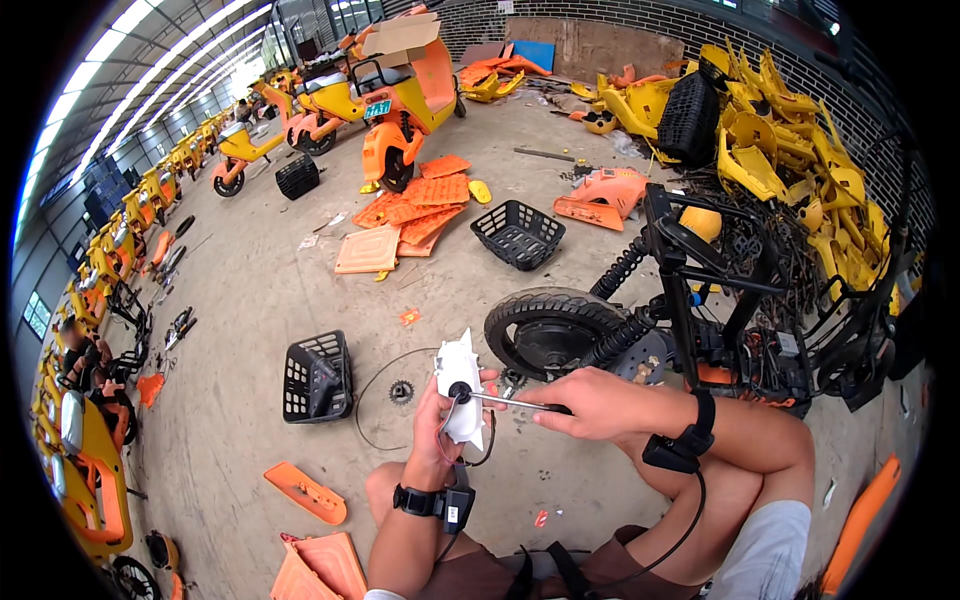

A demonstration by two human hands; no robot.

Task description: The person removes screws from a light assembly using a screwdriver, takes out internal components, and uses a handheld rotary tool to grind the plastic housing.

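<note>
My left hand (432, 428) holds up a white, spiky-edged plastic part (458, 356), which has a dark round piece (460, 392) in its middle and thin wires hanging from it. My right hand (595, 405) is closed on a screwdriver (520, 403), whose metal shaft points left onto the dark piece. Just beyond my hands stands a stripped black scooter frame with a rear wheel (530, 310) and coil shocks (620, 265). A small sprocket (401, 391) and a looped cable lie on the floor left of the white part.
Black baskets (290, 385) (518, 208) lie on the floor, with orange panels (365, 250) beyond and more (305, 490) nearby. Several yellow-orange scooters (398, 125) stand at the back and left. Yellow body panels (750, 165) are heaped along the right wall. Another person (80, 355) sits at far left.
</note>
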